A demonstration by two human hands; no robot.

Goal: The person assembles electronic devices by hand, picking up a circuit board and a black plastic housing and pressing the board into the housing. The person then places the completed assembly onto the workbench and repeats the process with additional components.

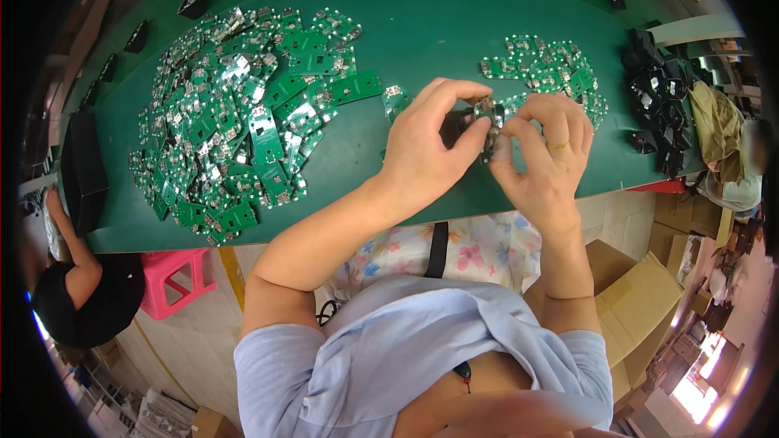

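Note:
My left hand (pixel 426 142) pinches a small green circuit board (pixel 484 109) between thumb and fingers, held on edge above the green table. My right hand (pixel 548 150), with a ring on one finger, is closed at the board's right side, thumb and fingertip pressed to it. Something small and dark shows at the board, too small to make out. Left of the hands spreads a large heap of loose green circuit boards (pixel 211 122). A smaller group of boards (pixel 548 61) lies just beyond my right hand. One single board (pixel 393 101) rests beside my left fingers.
Black plastic parts (pixel 661 97) are piled at the table's right end. A black box (pixel 83 170) stands at its left edge, near another person's arm (pixel 75 235). Below are a pink stool (pixel 174 280) and an opened cardboard box (pixel 641 308). The green table (pixel 406 24) runs in front.

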